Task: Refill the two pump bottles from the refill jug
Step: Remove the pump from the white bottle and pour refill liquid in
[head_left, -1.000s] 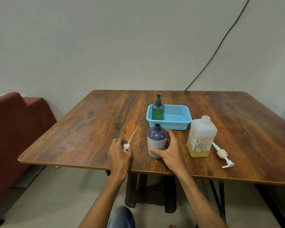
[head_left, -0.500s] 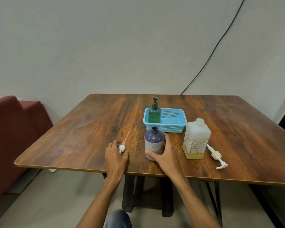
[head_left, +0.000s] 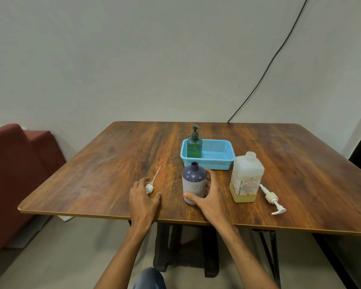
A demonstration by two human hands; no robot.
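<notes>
A purple pump bottle (head_left: 193, 181) stands uncapped near the table's front edge, and my right hand (head_left: 214, 198) is wrapped around its right side. Its white pump head with a long tube (head_left: 150, 187) lies on the table to the left. My left hand (head_left: 143, 198) rests flat beside that pump, fingers touching it but not closed on it. The white refill jug (head_left: 246, 177), with yellowish liquid low inside, stands to the right of the purple bottle. A green pump bottle (head_left: 194, 146), pump fitted, stands in a blue basket (head_left: 219, 161) behind.
A second white pump head (head_left: 272, 200) lies on the wooden table (head_left: 104, 170) to the right of the jug. A red sofa (head_left: 15, 170) sits left of the table. A black cable (head_left: 265, 69) runs down the wall behind.
My left hand has flattened onto the table beside the pump it was pinching. My right hand stays on the purple bottle. The view has tilted slightly upward.
</notes>
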